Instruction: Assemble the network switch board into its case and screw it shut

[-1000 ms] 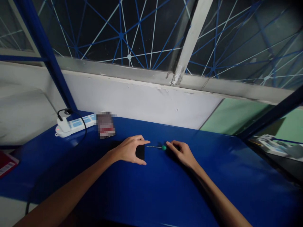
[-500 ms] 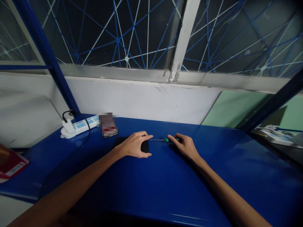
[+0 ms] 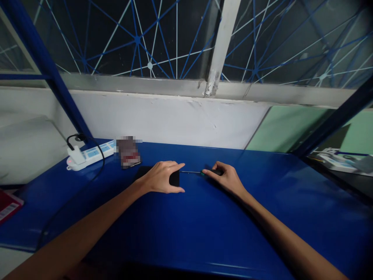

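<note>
1. Left hand (image 3: 161,179) lies on the glossy blue tabletop (image 3: 204,233), mid scene, and grips a flat black rectangular device (image 3: 174,178): fingers curl over the far edge, thumb presses the near edge.
2. The black device lies flat on the tabletop. Only its right end shows past the fingers, and the rest is under the palm.
3. Right hand (image 3: 226,179) is just right of the left hand, fingers pinched around the handle of a small green-handled screwdriver (image 3: 201,172).
4. The screwdriver lies almost level. Its thin metal shaft points left, with the tip at the right edge of the black device. Contact or a tiny gap, cannot tell.
5. The two hands are near each other but apart, with the shaft spanning the gap between them.
6. A white power strip with blue sockets (image 3: 87,154) sits far left on the tabletop, with a white plug in it and a black cable (image 3: 99,171) looping toward the near left.
7. A small blurred dark-red pack (image 3: 128,152) is just right of the strip, left of and farther back than the left hand.
8. A red flat item (image 3: 8,205) is at the left edge, off the tabletop.
9. A white wall and a window with blue and white crossing lines (image 3: 151,50) lie behind the tabletop.
</note>
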`<state>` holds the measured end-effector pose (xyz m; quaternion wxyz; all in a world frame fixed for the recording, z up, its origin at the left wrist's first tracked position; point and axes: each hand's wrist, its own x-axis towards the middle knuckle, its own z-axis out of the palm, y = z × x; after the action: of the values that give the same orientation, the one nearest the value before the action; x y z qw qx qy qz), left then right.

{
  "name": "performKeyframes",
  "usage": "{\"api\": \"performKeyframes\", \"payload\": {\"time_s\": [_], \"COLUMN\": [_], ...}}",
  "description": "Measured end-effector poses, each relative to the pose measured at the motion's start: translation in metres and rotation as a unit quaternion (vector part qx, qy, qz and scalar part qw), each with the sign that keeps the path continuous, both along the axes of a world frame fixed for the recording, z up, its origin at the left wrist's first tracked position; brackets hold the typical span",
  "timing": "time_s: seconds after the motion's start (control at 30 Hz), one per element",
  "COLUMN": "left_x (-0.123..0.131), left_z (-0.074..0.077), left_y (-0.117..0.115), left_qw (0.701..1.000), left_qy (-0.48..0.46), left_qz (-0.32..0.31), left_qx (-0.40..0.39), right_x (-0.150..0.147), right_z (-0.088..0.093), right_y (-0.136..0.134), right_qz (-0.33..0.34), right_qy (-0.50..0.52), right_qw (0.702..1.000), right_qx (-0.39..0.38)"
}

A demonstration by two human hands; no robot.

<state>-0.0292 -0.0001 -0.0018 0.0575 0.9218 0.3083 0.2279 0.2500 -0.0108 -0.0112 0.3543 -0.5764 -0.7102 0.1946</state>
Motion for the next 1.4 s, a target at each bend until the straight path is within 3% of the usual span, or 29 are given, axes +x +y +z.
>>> {"api": "performKeyframes", "payload": {"time_s": [0.2, 0.5, 0.8, 0.97, 1.17, 1.4], "left_x": [-0.001, 0.0, 0.0, 0.0, 0.0, 0.001], "left_z": [0.004, 0.004, 0.007, 0.007, 0.008, 0.006], "left_y": [-0.001, -0.006, -0.008, -0.01, -0.011, -0.012], "left_qw": [0.999, 0.997, 0.998, 0.999, 0.999, 1.0], "left_qy": [0.032, 0.04, 0.021, 0.012, 0.004, -0.013], "left_qz": [0.031, 0.06, 0.051, 0.033, 0.017, 0.008], "left_qx": [0.013, -0.005, -0.036, -0.033, -0.027, -0.013], "right_x": [-0.004, 0.004, 0.002, 0.002, 0.009, 0.009], "right_z": [0.003, 0.014, 0.014, 0.013, 0.007, 0.01], "right_y": [-0.007, -0.007, -0.007, -0.007, 0.001, -0.001], "right_qz": [0.029, 0.129, 0.068, 0.076, 0.131, 0.073], "right_qy": [-0.073, -0.03, -0.065, -0.035, 0.094, -0.043], "right_qw": [0.997, 0.99, 0.996, 0.996, 0.98, 0.996], "right_qx": [-0.007, -0.057, -0.002, -0.026, -0.119, -0.027]}}
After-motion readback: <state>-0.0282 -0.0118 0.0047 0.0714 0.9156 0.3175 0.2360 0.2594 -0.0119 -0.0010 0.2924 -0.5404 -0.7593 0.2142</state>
